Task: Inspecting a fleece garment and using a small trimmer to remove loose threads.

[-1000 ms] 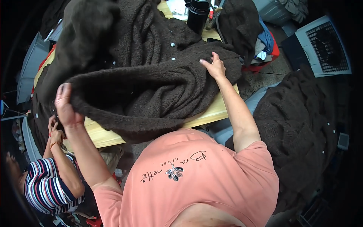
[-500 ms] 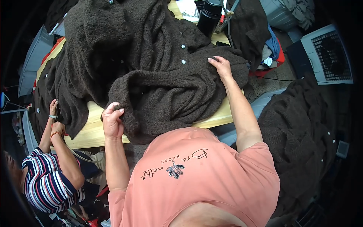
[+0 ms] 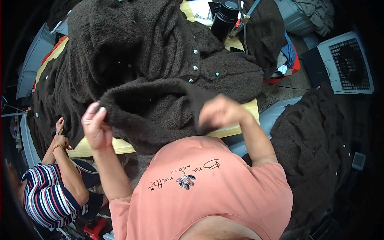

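A dark brown fuzzy knit garment [image 3: 160, 94] with shiny round buttons [image 3: 195, 68] lies heaped across a pale wooden table. My left hand [image 3: 97, 126] pinches the edge of one part at the heap's near left side, thumb and fingers closed on the knit. Close to my chest, my right hand [image 3: 221, 113] is closed round the same part farther right; it is smeared by motion. Between my two hands this part is raised in a loop, with a shadowed hollow behind it. My right fingertips are hidden.
To the left, a co-worker in a striped shirt [image 3: 52, 194] handles the brown knit. A black bottle [image 3: 224, 22] and papers [image 3: 201, 10] stand at the back. More brown garments [image 3: 312, 136] are piled on the right, before a fan-like unit [image 3: 349, 64]. The wooden table [image 3: 248, 116] shows at its near edge.
My right hand has come down and inward toward my chest with the knit. My left hand has moved left and slightly up. More buttons now show where the right part lay.
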Available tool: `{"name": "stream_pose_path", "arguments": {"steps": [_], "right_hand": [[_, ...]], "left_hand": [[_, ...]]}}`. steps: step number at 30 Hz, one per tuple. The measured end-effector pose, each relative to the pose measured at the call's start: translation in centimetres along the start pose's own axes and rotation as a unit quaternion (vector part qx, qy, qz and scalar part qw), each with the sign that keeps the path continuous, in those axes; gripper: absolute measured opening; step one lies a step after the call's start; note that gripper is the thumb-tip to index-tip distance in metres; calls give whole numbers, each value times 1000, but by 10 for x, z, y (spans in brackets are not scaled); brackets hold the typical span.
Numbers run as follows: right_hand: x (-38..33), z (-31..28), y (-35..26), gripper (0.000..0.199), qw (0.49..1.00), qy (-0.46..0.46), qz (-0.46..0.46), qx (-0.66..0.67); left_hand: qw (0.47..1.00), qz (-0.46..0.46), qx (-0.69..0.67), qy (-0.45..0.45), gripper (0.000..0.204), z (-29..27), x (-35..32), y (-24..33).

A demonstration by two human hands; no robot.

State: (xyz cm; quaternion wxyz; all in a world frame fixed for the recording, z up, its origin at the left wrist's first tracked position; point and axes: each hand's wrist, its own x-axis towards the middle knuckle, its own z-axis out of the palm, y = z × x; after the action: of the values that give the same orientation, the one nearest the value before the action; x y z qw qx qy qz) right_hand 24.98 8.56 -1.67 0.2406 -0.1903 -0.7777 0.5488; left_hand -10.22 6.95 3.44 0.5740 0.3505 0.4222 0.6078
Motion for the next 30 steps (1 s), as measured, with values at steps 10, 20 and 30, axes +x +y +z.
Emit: {"name": "stream_pose_path", "arguments": {"steps": [10,20,30], "right_hand": [[35,52,-50,23,904,245,-233,-261],[39,77,-25,23,812,285,-285,-422],[46,85,-15,19,821,272,-259,-430]], "left_hand": [[960,-108,156,-205,6,82,-16,-55],[955,-200,71,-209,7,71,-32,-49],[951,-62,221,-206,13,58,-42,-61]]}}
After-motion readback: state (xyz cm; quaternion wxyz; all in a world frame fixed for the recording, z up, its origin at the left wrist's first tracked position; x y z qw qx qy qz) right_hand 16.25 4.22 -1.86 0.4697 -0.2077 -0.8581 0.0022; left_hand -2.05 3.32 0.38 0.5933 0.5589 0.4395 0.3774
